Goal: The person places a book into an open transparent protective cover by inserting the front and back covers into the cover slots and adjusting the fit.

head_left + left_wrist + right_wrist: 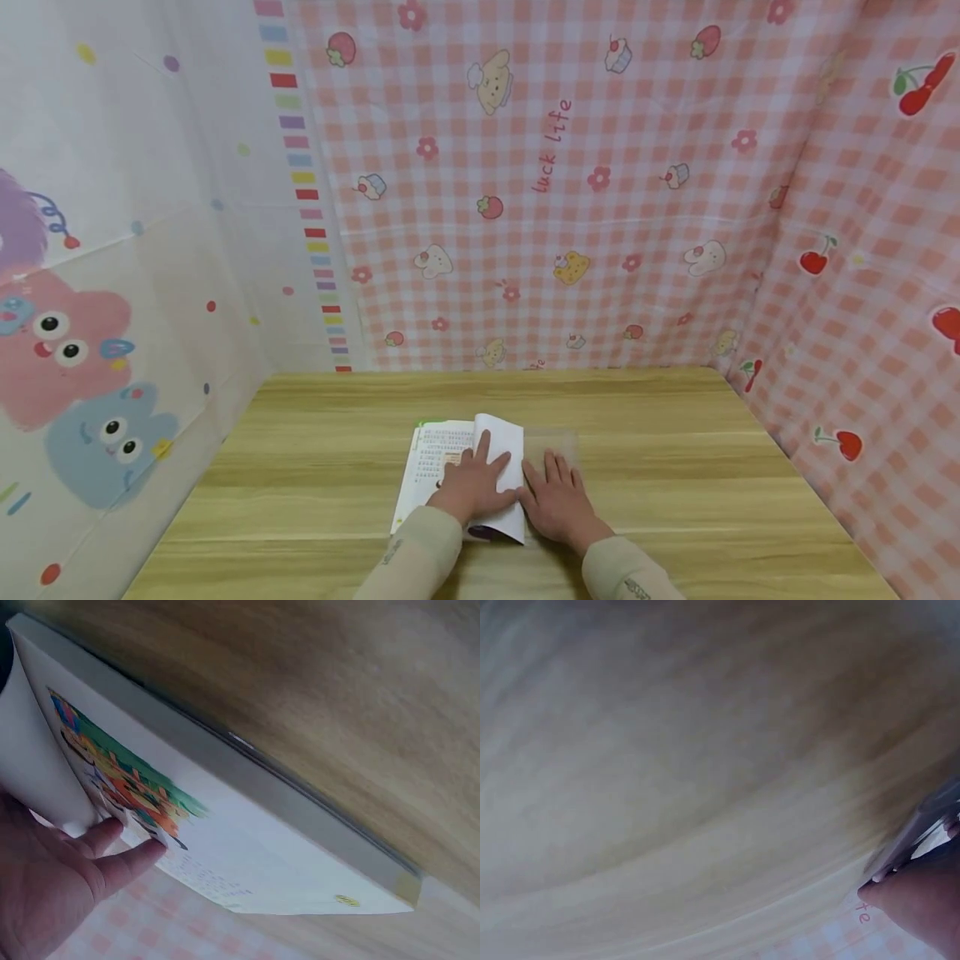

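Observation:
A thick book [431, 454] lies open on the table. Its left page carries printed text and, in the left wrist view, a colourful picture [131, 776]. A blank white leaf [506, 437] stands partly curved up at the book's right side. My left hand [472, 487] is spread across the book, fingers extended, its fingertips touching the page and the leaf. Beside the leaf, my right hand [558, 504] lies flat, fingers straight, on a clear plastic sheet [564, 442] that reaches out to the book's right. Only part of the right hand [922, 904] shows in its wrist view.
The wood-grain table [315, 467] extends around the book on all sides. A pink checked cloth [540, 233] hangs behind the table and another checked cloth [862, 333] on the right. A white cartoon-printed cloth [217, 275] hangs on the left.

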The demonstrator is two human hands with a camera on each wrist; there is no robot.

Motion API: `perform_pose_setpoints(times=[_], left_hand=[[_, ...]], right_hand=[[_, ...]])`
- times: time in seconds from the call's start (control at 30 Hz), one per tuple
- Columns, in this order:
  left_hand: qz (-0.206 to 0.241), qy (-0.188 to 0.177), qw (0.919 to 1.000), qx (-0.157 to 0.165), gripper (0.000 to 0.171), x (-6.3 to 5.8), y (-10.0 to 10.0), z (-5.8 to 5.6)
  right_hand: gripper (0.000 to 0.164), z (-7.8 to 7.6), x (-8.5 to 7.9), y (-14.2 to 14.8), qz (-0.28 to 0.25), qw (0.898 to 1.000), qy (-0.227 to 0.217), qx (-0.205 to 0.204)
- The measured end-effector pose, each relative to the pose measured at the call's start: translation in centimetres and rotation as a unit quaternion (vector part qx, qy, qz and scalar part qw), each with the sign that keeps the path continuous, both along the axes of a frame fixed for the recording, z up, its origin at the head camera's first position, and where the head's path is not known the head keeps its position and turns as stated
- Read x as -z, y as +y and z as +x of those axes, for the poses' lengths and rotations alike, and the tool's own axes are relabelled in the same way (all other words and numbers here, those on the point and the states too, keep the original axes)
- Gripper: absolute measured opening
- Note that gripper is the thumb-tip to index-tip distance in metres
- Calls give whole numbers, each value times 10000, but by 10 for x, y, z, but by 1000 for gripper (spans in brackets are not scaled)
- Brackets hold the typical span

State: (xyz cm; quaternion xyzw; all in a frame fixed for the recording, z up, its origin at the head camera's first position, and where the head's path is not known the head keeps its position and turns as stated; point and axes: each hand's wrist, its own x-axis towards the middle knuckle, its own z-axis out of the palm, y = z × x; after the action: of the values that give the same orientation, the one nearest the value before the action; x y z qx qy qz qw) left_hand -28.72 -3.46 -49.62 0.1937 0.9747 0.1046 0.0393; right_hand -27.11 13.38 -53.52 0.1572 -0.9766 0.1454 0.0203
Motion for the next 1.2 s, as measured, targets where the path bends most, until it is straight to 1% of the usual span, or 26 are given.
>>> perform_pose_setpoints(times=[0.07,0.13,0.23,0.3,0.37,0.5,0.57,0.63,0.7,0.77,0.83,0.93,1.0,1.07,1.17,1.2], left_hand=[[134,-192,9997,-2,64,2,-4,-3],[214,-308,9993,24,65,6,-8,-8],[178,-347,9991,141,67,12,-13,-11],[71,-251,9993,255,67,16,-14,-11],[-19,-123,9994,324,65,17,-12,-8],[-133,163,9992,325,62,19,-5,-5],[-49,218,9991,350,60,22,-4,-7],[210,82,9991,372,60,21,-5,-9],[626,-150,9971,401,61,19,-9,-11],[1095,-409,9925,369,65,17,-15,-13],[1474,-581,9868,332,69,19,-22,-15],[1841,-577,9804,397,73,25,-30,-17],[1791,-431,9817,476,75,30,-32,-18],[1645,-216,9847,542,75,35,-32,-18],[1308,-23,9903,467,76,37,-28,-16],[1282,-13,9908,438,75,36,-27,-15]], right_hand=[[49,0,0,0,52,10000,-46,3],[50,0,-1,0,67,10000,-72,13],[50,1,0,0,40,9999,-144,56],[51,1,1,0,19,9999,-155,71],[51,2,1,-1,8,9999,-142,68],[51,2,0,-2,90,9999,-82,-6],[51,2,0,-2,111,9999,-117,-28],[51,2,-1,-2,157,9997,-181,-32],[52,2,-2,-2,151,9996,-226,-30],[52,2,-3,-3,140,9995,-285,-32],[52,2,-4,-3,153,9993,-338,-24],[52,2,-5,-3,151,9992,-383,-20],[53,2,-6,-4,153,9992,-377,-3],[54,1,-5,-4,206,9994,-294,15],[54,1,-3,-5,277,9995,-137,51],[53,0,-3,-6,265,9996,-119,46]])
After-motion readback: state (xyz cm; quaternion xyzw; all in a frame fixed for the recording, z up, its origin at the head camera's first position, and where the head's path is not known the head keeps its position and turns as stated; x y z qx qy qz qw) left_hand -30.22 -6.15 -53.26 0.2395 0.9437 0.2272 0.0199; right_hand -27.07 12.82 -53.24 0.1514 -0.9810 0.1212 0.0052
